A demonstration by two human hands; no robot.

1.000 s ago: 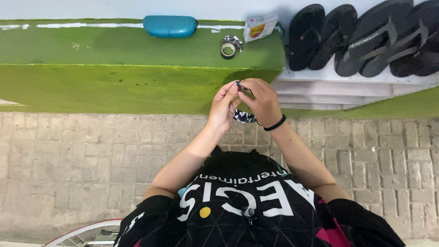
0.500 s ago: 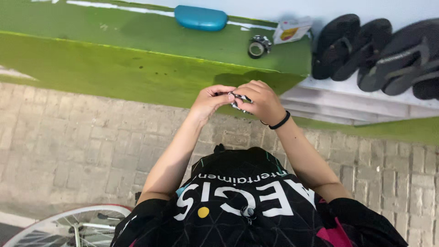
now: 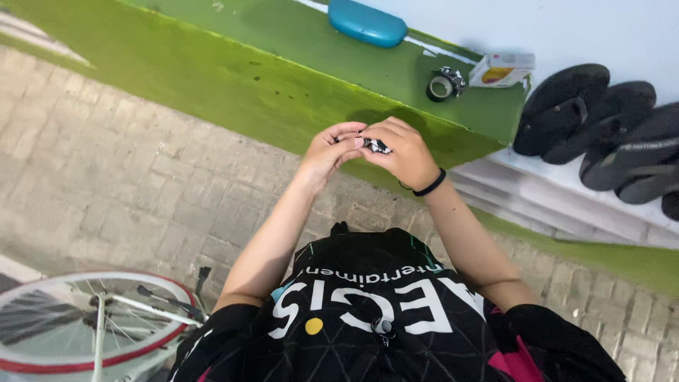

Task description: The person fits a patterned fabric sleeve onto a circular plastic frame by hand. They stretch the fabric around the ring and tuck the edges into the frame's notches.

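Observation:
My left hand (image 3: 330,148) and my right hand (image 3: 400,152) meet in front of my chest, fingertips pinched together on a small black-and-white patterned strip of tape (image 3: 375,145). Most of the strip is hidden between the fingers. A black band circles my right wrist (image 3: 428,185). On the green ledge (image 3: 297,49) beyond my hands lies a roll of the same patterned tape (image 3: 441,86), apart from both hands.
A teal oval case (image 3: 366,23) and a small white and yellow box (image 3: 501,69) also sit on the ledge. Several black flip-flops (image 3: 601,134) lean on white steps at the right. A bicycle wheel (image 3: 85,322) stands at lower left on the brick paving.
The view has swung left and tilted, bringing the bicycle wheel into sight. The hanging end of the strip has been gathered up between my fingers; both hands stay together.

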